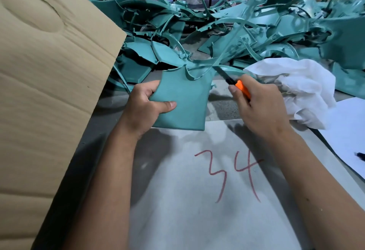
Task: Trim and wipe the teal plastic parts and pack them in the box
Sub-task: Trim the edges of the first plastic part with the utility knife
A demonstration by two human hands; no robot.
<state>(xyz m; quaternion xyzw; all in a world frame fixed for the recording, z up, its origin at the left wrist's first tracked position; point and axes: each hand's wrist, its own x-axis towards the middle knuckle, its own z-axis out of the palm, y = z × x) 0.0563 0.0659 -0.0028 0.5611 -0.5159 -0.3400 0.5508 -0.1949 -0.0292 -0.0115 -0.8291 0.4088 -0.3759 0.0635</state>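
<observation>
A left hand grips a flat, smooth teal panel above the grey worktop, thumb pinching its face. The right hand holds an orange-handled knife, blade apparently near the panel's ragged upper edge. A cardboard flap crowds the left; tangled teal parts lie behind, crumpled white cloth to the right.

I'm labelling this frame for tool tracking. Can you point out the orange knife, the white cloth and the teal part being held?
orange knife (243,89): head view, on the orange handle.
white cloth (300,84): head view, crumpled middle.
teal part (185,99): head view, flat face.
</observation>
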